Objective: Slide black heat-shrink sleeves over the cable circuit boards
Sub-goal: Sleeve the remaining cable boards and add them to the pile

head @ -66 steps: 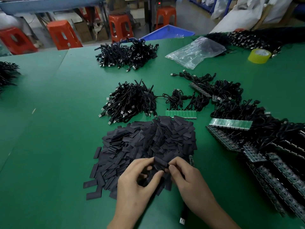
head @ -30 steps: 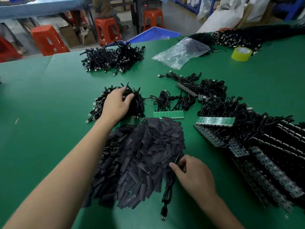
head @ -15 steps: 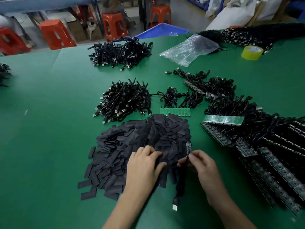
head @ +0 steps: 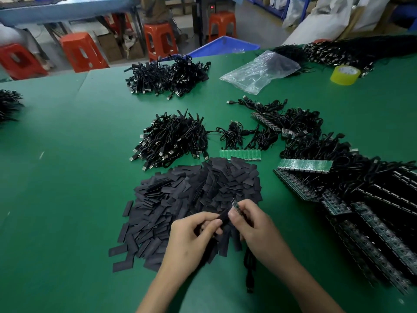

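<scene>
The sleeve is tiny, light and soft. It is a flat black tube that bends and squashes shut, so we think it is best pinched by its edges near the open end. The little green board is thin and stiff and could snap. We would hold it by its sides, close to the cable. Our left hand has its grip pinched on the sleeve. Our right hand has its grip pinched on the board. Both are over the near edge of the big pile of sleeves on the green worktop, with the board right at the sleeve's end.
</scene>
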